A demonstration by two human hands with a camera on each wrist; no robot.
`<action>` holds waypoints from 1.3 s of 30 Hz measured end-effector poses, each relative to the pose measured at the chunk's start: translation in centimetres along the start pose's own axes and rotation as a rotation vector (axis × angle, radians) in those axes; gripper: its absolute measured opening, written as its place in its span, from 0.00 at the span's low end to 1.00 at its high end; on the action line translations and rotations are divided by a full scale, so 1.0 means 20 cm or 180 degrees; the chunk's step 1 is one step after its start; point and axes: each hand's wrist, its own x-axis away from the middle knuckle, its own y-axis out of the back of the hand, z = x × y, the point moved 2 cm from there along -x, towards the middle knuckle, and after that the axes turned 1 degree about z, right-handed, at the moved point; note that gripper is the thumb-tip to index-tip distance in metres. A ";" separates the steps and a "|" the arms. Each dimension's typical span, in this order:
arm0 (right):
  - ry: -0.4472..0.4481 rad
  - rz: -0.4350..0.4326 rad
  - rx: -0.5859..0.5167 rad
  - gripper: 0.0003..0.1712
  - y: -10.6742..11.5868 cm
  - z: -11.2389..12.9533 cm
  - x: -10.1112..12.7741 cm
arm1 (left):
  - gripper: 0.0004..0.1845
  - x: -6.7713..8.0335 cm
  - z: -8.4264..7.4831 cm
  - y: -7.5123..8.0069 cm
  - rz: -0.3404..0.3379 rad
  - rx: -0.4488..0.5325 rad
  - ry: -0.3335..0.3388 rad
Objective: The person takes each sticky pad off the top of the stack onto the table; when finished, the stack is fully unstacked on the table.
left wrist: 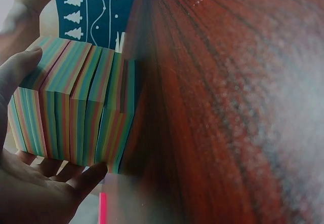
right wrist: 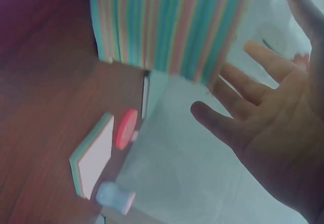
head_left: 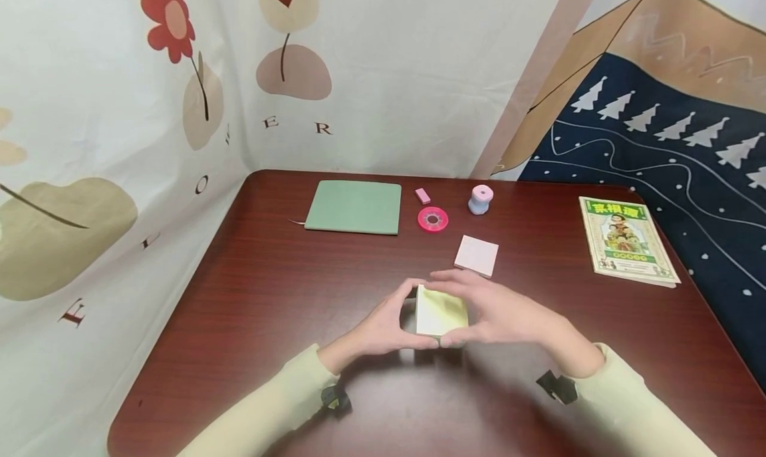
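Left hand (head_left: 383, 324): thumb & fingers curled round the left side of the notepad block (head_left: 439, 312); in the left wrist view the thumb lies on one edge, fingertips under the other, palm cupped.
Right hand (head_left: 497, 310): fingers spread & near straight, reaching over the block's far right corner; right wrist view shows an open palm just beside the paper, contact can't be told.
Notepad block: thick cube-ish stack of paper, pale yellow top sheet, sides striped in thin pastel layers (green, pink, yellow, blue), slightly fanned into sections; sits between both hands, near the table's (head_left: 269, 297) front centre.
Sleeves: pale cream knit on both arms, black strap at each wrist.
Table: dark red-brown wood grain, glossy.
Pink pad (head_left: 476, 255): thin square stack, just beyond the rt fingers.
Tape roll (head_left: 433, 219): flat pink ring, farther back.
Eraser (head_left: 422, 195): small pink rectangular piece, beside the roll.
Sharpener-like item (head_left: 481, 199): short lilac cylinder, rounded.
Notebook (head_left: 355, 207): flat matte green rectangular cover, back left.
Booklet (head_left: 627, 240): printed green-bordered cover, far rt edge.
Backdrop: cloth w/ flower & tree prints.
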 end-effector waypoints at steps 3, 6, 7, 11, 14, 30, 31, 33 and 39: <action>0.0023 0.0008 0.0191 0.47 -0.05 0.03 0.01 | 0.45 0.00 0.00 0.00 0.0011 0.0001 -0.0024; 0.0017 -0.0047 0.0330 0.47 -0.07 0.05 0.01 | 0.44 0.00 0.00 0.00 0.0021 -0.0014 -0.0026; 0.0019 -0.0074 0.0377 0.46 -0.08 0.05 0.01 | 0.44 0.00 0.00 0.00 0.0025 -0.0012 -0.0026; 0.0042 -0.0172 0.0511 0.44 -0.09 0.05 0.01 | 0.44 -0.01 0.01 0.00 0.0014 -0.0036 -0.0038; 0.0049 -0.0225 0.0570 0.42 -0.09 0.06 0.01 | 0.44 -0.01 0.01 0.00 0.0002 -0.0032 -0.0053; -0.0269 -0.0502 0.0303 0.40 0.10 -0.12 0.08 | 0.45 -0.01 0.00 0.00 -0.0024 -0.0074 0.0009; -0.0328 -0.0556 0.0292 0.40 0.11 -0.16 0.09 | 0.45 -0.01 0.00 0.00 -0.0026 -0.0061 0.0010; -0.0456 -0.0679 0.0290 0.40 0.15 -0.25 0.12 | 0.44 -0.01 0.00 0.00 -0.0024 -0.0048 0.0021; -0.0916 -0.0867 0.0341 0.37 0.19 -0.53 0.20 | 0.45 0.00 0.01 0.00 -0.0034 -0.0033 0.0068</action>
